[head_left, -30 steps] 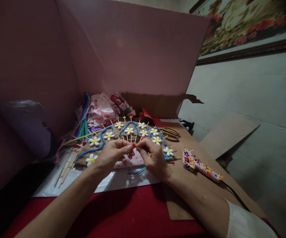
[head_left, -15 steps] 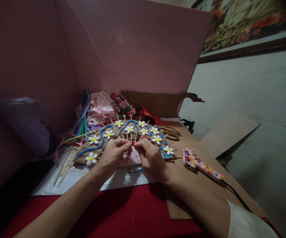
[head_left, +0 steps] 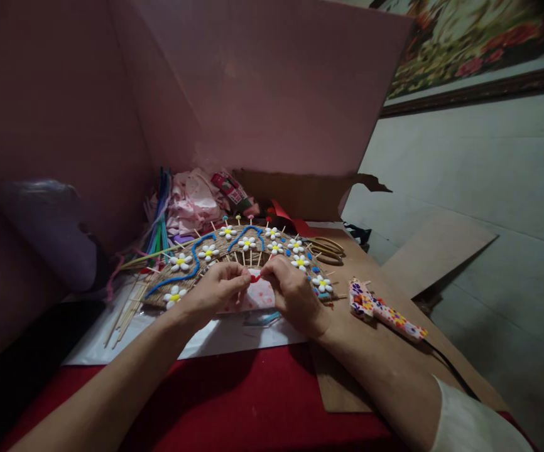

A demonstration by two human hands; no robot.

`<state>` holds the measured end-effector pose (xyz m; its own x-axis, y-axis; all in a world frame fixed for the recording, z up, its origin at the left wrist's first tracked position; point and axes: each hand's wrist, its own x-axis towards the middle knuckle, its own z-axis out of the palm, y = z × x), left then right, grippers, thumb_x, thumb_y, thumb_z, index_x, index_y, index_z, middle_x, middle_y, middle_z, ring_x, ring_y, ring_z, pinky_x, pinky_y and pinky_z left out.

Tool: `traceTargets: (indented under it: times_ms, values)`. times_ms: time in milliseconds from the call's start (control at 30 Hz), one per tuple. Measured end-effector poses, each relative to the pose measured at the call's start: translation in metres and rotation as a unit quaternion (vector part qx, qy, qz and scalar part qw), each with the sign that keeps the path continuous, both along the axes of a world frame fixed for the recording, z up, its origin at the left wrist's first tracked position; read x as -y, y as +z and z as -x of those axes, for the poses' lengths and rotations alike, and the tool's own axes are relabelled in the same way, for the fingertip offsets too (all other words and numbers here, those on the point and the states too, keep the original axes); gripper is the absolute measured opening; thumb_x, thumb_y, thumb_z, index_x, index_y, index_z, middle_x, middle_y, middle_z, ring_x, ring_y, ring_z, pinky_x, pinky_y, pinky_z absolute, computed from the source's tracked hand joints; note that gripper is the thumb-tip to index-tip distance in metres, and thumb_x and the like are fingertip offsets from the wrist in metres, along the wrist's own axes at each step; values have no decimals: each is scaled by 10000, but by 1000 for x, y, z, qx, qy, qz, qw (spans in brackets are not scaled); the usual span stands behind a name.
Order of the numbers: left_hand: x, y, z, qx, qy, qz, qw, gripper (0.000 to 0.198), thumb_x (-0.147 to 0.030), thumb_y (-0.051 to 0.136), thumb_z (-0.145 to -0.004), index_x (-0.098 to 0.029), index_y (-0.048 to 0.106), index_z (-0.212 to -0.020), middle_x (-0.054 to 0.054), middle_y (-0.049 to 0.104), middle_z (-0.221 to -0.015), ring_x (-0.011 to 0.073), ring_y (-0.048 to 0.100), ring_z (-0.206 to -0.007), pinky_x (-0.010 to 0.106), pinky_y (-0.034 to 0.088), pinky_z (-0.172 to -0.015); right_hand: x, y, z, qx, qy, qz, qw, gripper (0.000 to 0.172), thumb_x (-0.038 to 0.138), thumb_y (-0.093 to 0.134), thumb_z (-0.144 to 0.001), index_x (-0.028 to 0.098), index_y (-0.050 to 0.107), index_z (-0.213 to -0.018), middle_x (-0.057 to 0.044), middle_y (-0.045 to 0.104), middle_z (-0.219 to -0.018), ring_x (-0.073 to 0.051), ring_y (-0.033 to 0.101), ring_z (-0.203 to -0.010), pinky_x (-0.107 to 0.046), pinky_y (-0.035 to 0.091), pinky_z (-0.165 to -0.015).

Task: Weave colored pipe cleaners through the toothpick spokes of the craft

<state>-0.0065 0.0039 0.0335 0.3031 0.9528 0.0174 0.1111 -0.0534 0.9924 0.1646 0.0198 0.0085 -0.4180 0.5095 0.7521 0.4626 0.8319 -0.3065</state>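
A fan-shaped jute craft piece (head_left: 234,254) lies on the table, set with white daisy flowers, blue pipe-cleaner curves and wooden sticks. My left hand (head_left: 215,292) and my right hand (head_left: 293,295) meet at its lower middle edge. Both pinch a small red piece (head_left: 255,277) between their fingertips. Under the hands lies a pink dotted paper (head_left: 260,298).
A flower-patterned glue gun (head_left: 385,311) with a black cord lies to the right on brown cardboard. Gold-handled scissors (head_left: 326,248) sit behind the fan. Pipe cleaners (head_left: 159,223), pink fabric and wooden sticks (head_left: 128,311) lie at the back left. A pink board stands behind.
The red piece between my fingertips has spread from a small dot into a wider bent strip. Both hands stay pinched together at the same spot.
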Motion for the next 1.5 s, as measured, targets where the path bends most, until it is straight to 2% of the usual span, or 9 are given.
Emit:
traceTargets:
  times_ms: [200,333,433,567,767,933,1067,1200,1500]
  values:
    - [3,3,1,-39,-83,1,996,324,-438,610,-730,-139,529,-636,-25,494,-480,66,403,-399,189,253,-400,3,2,0,-12,38,3,999,151,62,423,-811,182,514,-802,-39,503,-771,-162,489,-725,-276,410,-653]
    - [4,2,3,-2,-121,-3,993,282,-403,621,-735,-138,543,-680,-24,507,-514,66,412,-425,187,262,-406,6,5,2,-85,36,64,994,102,105,508,-802,184,544,-748,-13,522,-724,-142,494,-690,-261,402,-639]
    - [3,-1,2,62,-116,-17,991,243,-366,625,-745,-134,557,-724,-27,502,-543,67,421,-461,194,305,-442,4,4,4,-146,45,168,974,106,159,572,-789,180,565,-685,9,521,-652,-119,469,-605,-241,380,-567]
    - [3,-6,-5,125,-57,-19,990,259,-373,648,-727,-140,536,-721,-43,470,-540,50,373,-441,183,268,-421,2,-3,7,-213,84,268,936,134,255,619,-768,171,604,-665,9,549,-617,-112,476,-565,-234,380,-522]
    - [4,-5,-13,117,53,-45,991,282,-375,682,-681,-145,520,-707,-64,430,-558,39,329,-449,171,238,-424,10,1,11,-202,69,223,951,111,211,616,-748,172,629,-645,2,563,-620,-122,493,-580,-235,386,-530]
    - [3,-7,-12,19,91,-148,985,189,-320,624,-728,-152,540,-714,-40,473,-607,72,382,-508,194,293,-456,15,6,9,-155,65,217,962,131,179,562,-779,169,606,-656,15,519,-600,-104,444,-547,-220,347,-511]
    - [2,-10,-11,-30,103,-188,976,135,-288,568,-774,-158,540,-748,-40,475,-618,74,373,-499,200,287,-456,16,2,9,-154,40,248,956,131,217,513,-817,164,624,-771,39,455,-550,-87,365,-484,-211,295,-464]
    - [2,-10,-11,-13,90,-175,980,139,-299,568,-779,-165,539,-759,-47,477,-602,71,372,-478,203,290,-452,17,0,9,-130,26,214,968,178,191,475,-830,170,646,-875,35,482,-558,-88,375,-480,-213,287,-468]
    - [2,-7,-9,-49,73,-172,981,150,-278,558,-776,-152,628,-816,-19,571,-633,64,407,-455,195,314,-430,18,6,6,-65,-7,159,985,140,186,484,-821,163,620,-801,59,392,-491,-81,350,-437,-216,266,-465]
